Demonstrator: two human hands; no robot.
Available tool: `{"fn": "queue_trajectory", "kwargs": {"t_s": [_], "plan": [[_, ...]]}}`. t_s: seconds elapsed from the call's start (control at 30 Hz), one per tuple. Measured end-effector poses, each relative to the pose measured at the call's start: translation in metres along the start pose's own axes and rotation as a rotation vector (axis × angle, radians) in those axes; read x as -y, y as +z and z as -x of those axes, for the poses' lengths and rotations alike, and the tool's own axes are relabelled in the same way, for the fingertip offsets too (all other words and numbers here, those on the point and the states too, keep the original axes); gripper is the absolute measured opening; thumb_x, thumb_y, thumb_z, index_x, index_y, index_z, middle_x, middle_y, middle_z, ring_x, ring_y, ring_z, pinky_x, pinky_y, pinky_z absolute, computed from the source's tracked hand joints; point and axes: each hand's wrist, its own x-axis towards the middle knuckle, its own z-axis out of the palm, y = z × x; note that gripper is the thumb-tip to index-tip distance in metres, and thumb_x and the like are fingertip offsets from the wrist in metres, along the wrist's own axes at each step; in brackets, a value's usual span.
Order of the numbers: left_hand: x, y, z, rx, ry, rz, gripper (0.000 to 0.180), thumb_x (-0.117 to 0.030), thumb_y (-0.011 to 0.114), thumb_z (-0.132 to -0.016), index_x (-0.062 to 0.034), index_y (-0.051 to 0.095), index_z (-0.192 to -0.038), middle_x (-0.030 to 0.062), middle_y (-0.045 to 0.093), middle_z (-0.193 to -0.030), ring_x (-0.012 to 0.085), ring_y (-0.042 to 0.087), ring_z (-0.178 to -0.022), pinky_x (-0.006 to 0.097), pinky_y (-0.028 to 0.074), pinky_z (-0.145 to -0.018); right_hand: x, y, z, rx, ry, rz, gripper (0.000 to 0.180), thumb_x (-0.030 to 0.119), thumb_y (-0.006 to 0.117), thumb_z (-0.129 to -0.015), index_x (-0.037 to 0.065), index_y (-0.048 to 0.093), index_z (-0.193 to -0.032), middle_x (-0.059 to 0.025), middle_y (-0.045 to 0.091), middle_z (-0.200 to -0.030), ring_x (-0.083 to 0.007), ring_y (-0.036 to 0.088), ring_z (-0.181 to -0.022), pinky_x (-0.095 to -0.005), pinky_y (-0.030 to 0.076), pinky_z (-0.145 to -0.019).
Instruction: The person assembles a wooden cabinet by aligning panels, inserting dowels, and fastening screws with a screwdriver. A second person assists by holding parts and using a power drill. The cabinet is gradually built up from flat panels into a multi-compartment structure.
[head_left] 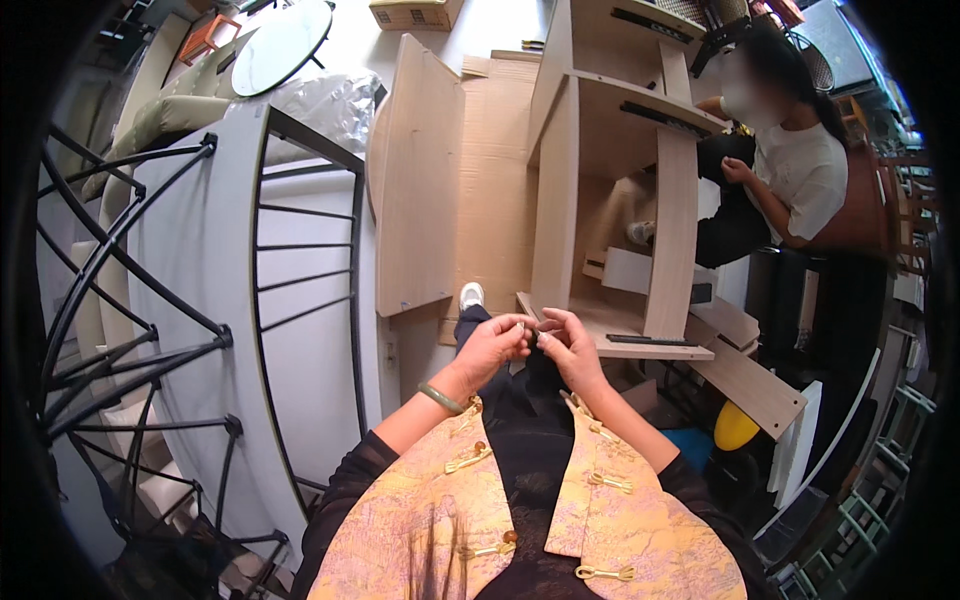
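My left hand (pixel 488 352) and my right hand (pixel 572 352) meet in front of my body. The fingers of both are pinched together around something small, too tiny to name; a dark bit shows by the right fingertips and a pale one by the left. Just beyond my right hand stands a partly assembled wooden cabinet frame (pixel 553 200), with black drawer slides (pixel 652 341) fixed to its boards. A light wood panel (pixel 420 180) stands upright ahead of my left hand.
Flattened cardboard (pixel 492 190) covers the floor between panel and cabinet. A seated person (pixel 800 170) is at the cabinet's right side. Loose boards (pixel 745 385) and a yellow oval object (pixel 735 426) lie to the right. Black metal frames (pixel 140 330) crowd the left.
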Motion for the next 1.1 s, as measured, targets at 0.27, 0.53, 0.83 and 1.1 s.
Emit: {"fn": "queue_trajectory", "kwargs": {"t_s": [0.27,0.53,0.83,1.1], "plan": [[-0.055,-0.028,0.005,0.068,-0.194,-0.069,0.033,-0.043,0.054,-0.092,-0.0107,0.057,-0.085,-0.0044,0.052,-0.075,0.0067,0.045,-0.065,0.021,0.037,-0.059,0.028,0.059,-0.026,-0.009,-0.289,0.085,0.019,-0.002,0.06,-0.083,-0.001,0.059,-0.102,-0.0081,0.05,-0.093,-0.015,0.062,-0.076,-0.0253,0.05,-0.068],[-0.046,0.013,-0.023,0.096,-0.278,-0.136,0.029,-0.038,0.053,-0.094,-0.0123,0.056,-0.081,-0.0039,0.05,-0.069,0.0075,0.043,-0.061,0.022,0.036,-0.056,0.005,0.018,-0.012,-0.133,-0.167,-0.062,0.023,0.012,0.064,-0.086,0.001,0.059,-0.105,-0.0087,0.056,-0.095,-0.015,0.062,-0.076,-0.0275,0.049,-0.068],[-0.077,0.021,-0.069,0.057,-0.337,-0.132,0.016,-0.022,0.053,-0.09,-0.0083,0.06,-0.092,0.002,0.059,-0.082,0.0139,0.055,-0.074,0.029,0.047,-0.069,-0.078,-0.008,0.009,-0.476,0.031,0.415,0.039,0.019,0.072,-0.071,0.002,0.058,-0.103,-0.0157,0.059,-0.1,-0.0284,0.061,-0.083,-0.0368,0.049,-0.074],[-0.189,0.008,-0.195,0.015,-0.372,-0.061,0.015,-0.009,0.054,-0.091,-0.0038,0.057,-0.104,0.0102,0.062,-0.102,0.0201,0.059,-0.094,0.034,0.049,-0.089,-0.065,-0.017,-0.02,-0.488,0.518,0.291,0.027,0.021,0.073,-0.071,0.005,0.067,-0.091,-0.0131,0.068,-0.082,-0.0269,0.066,-0.077,-0.0359,0.051,-0.069]]}}
